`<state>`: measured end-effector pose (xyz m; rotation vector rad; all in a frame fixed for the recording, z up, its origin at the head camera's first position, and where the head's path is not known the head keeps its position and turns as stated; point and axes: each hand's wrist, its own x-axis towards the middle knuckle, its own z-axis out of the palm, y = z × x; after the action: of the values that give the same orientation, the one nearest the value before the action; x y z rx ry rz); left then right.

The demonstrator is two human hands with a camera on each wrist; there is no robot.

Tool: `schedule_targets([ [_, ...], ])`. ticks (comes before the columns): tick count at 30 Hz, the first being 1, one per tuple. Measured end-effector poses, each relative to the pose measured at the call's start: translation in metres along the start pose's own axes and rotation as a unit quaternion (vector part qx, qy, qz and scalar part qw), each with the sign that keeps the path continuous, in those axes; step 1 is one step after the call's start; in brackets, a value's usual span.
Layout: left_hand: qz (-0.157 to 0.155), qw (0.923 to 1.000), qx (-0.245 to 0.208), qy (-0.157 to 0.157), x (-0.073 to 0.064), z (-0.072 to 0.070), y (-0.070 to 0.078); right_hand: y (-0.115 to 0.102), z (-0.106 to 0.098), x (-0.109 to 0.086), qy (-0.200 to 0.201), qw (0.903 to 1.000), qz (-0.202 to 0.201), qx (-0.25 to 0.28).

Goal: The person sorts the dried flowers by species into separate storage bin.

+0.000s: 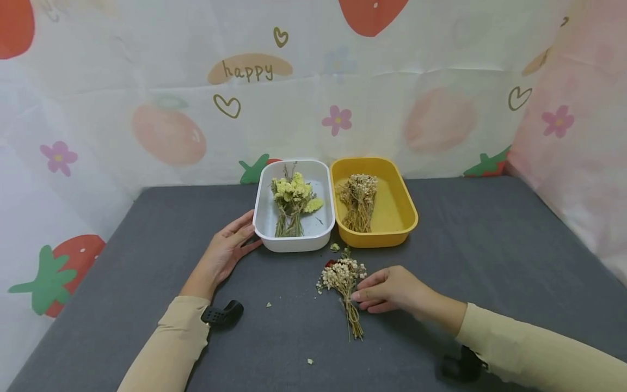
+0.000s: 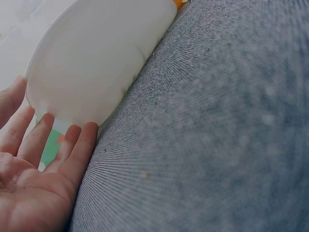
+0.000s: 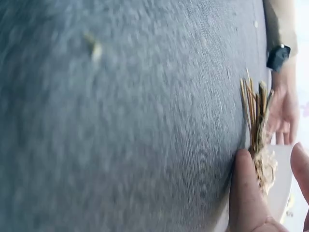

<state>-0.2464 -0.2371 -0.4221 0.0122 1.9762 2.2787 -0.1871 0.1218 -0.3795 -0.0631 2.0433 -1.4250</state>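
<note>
My left hand (image 1: pixel 228 251) rests against the left side of a white tray (image 1: pixel 296 244), its fingers nearly straight; in the left wrist view the fingertips meet the wall of the white tray (image 2: pixel 101 63). On the cloth in front of the trays lies a small bunch of dried flowers (image 1: pixel 344 276), whitish with a dark red bloom, its stems tied with twine. Beside those stems is my right hand (image 1: pixel 392 291), fingertips at their right edge. Seen from the right wrist, thumb and fingers stand apart near the dried flower bunch (image 3: pixel 258 111); firm contact is unclear.
A bunch of yellow dried flowers (image 1: pixel 294 190) lies in the white tray. Touching that tray on the right, a yellow tray (image 1: pixel 394 218) holds a bunch of pale dried flowers (image 1: pixel 361 198). Small flower crumbs dot the grey cloth (image 1: pixel 274 348). A printed curtain (image 1: pixel 303 103) hangs behind.
</note>
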Motion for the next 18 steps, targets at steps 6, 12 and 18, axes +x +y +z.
schedule_targets([
  [6,-0.006,1.0,-0.004,0.005,-0.001,0.0,0.001,-0.002,0.009,0.002,0.013,0.999,0.023,-0.037],
  [12,-0.006,1.0,-0.005,0.002,0.0,0.001,0.001,-0.003,0.014,0.006,0.029,0.9981,0.035,-0.043],
  [18,-0.007,0.9999,-0.007,0.003,-0.001,0.002,0.002,-0.002,0.017,0.01,0.027,0.9983,0.038,-0.034],
])
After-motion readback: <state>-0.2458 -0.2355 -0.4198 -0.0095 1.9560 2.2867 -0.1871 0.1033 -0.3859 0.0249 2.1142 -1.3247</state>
